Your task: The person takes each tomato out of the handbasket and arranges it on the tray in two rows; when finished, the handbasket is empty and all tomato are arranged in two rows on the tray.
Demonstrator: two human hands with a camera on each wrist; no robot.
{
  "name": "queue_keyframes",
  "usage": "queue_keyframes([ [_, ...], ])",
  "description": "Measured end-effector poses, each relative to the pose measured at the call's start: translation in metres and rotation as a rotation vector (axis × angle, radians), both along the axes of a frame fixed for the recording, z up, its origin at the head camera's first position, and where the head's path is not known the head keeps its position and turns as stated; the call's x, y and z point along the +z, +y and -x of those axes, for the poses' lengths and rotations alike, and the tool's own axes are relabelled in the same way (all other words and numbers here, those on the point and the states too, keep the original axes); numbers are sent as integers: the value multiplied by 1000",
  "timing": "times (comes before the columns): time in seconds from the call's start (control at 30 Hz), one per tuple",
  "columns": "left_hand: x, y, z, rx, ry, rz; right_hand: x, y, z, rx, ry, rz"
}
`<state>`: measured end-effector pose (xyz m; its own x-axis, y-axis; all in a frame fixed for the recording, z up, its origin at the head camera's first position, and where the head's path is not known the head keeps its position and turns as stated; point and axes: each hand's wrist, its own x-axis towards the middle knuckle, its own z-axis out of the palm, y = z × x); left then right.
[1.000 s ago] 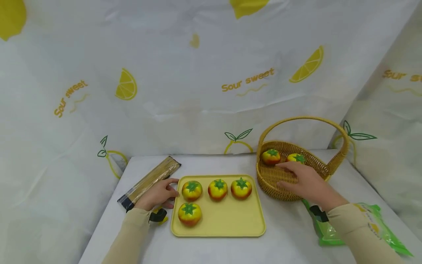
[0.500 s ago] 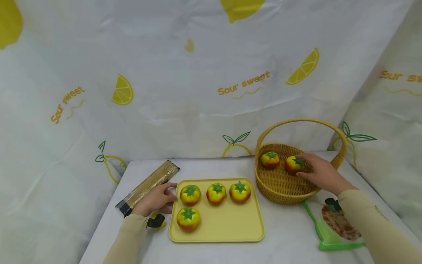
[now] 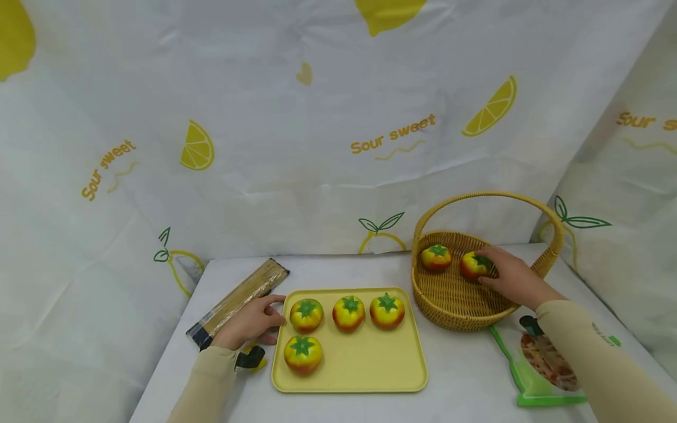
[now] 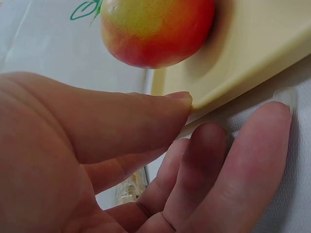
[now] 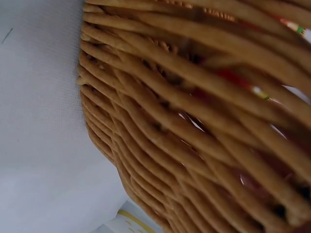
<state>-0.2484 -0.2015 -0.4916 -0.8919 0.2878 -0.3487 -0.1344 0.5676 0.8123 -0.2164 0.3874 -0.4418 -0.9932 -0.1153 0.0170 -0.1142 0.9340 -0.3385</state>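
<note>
My right hand reaches over the near right side of the wicker basket, its fingers and thumb round a yellow-red tomato with a green star-shaped top. Another tomato lies to its left in the basket. In the right wrist view, the basket's weave hides the hand. My left hand holds the left edge of the yellow tray. Up close in the left wrist view, the thumb meets the rim, and a tomato sits just beyond. Several tomatoes stand on the tray, three along its back.
A clear packet of thin tan sticks lies at the table's left, partly behind the left hand. On the right, a green and white bag lies under the right forearm. The basket's tall handle arches over its opening. A printed white cloth stands behind.
My right hand has moved right from the basket's middle to the right-hand tomato and taken hold of it. The left hand keeps its place at the tray. The view has tilted slightly upward.
</note>
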Motion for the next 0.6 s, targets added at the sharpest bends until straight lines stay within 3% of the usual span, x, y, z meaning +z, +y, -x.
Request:
queue_keyframes([
  [0.6,2,0,-2,-7,1,1,-1,-3,1,-40,1,18],
])
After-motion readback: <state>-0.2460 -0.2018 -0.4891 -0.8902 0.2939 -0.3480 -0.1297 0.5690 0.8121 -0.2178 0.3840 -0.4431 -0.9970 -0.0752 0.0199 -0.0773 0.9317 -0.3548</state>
